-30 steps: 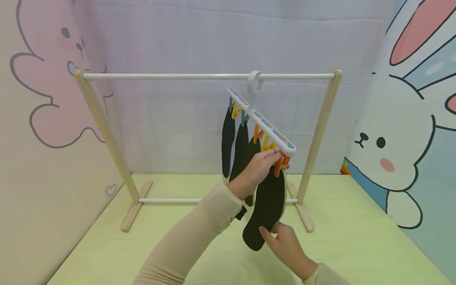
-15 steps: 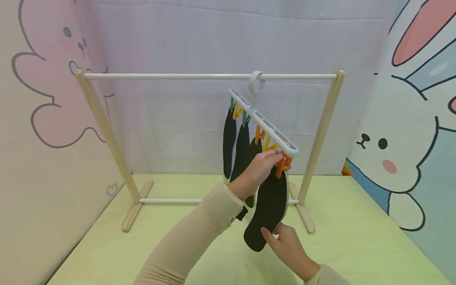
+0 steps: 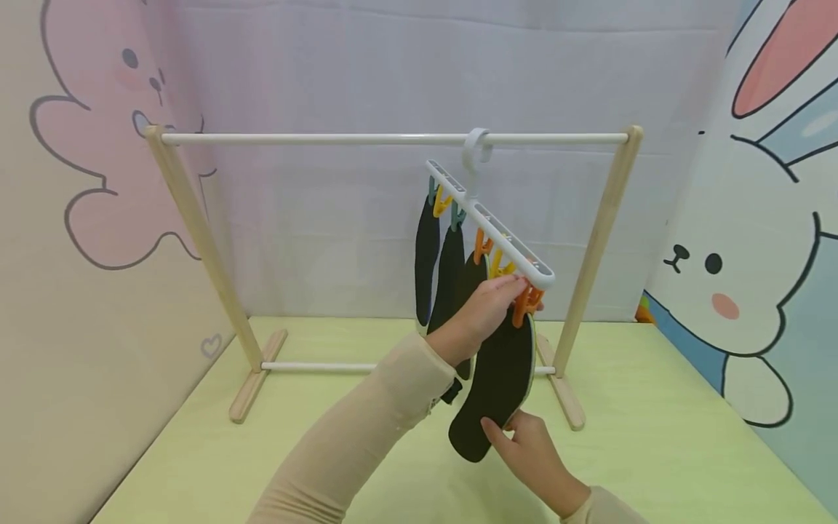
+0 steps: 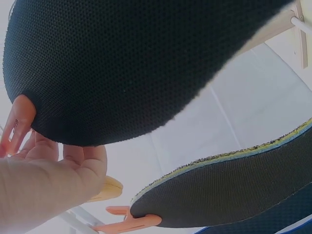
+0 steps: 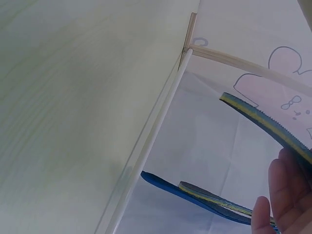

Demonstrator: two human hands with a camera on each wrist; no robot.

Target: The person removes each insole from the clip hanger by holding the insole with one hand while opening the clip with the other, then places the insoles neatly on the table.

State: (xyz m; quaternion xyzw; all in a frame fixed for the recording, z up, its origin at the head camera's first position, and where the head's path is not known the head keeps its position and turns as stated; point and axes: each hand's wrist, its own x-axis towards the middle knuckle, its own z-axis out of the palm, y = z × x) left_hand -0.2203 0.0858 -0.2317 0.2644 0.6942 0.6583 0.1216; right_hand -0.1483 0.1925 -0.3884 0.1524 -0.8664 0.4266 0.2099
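A black shoe insole [image 3: 500, 371] hangs from an orange clip [image 3: 527, 304] at the near end of a white clip hanger [image 3: 497, 229]. My left hand [image 3: 476, 316] is up at this clip, its fingers curled about it; the contact is partly hidden. Lower down, my right hand [image 3: 533, 455] pinches the insole near its bottom end, thumb on the black face and fingers behind. The right wrist view shows the insole's layered yellow and blue edge [image 5: 273, 124] beside the fingers. In the left wrist view, the clip [image 4: 22, 119] bites the insole's end [image 4: 112, 73].
Several more black insoles [image 3: 427, 266] hang from clips farther back; a yellow clip [image 3: 500, 266] is beside my left hand. The hanger hooks over the white rail [image 3: 327, 138] of a wooden-legged rack [image 3: 599, 247], standing on a pale green tabletop [image 3: 655, 429].
In the head view, the scene has shifted slightly to the right. Both hands keep nearly the same places on the clip and the insole.
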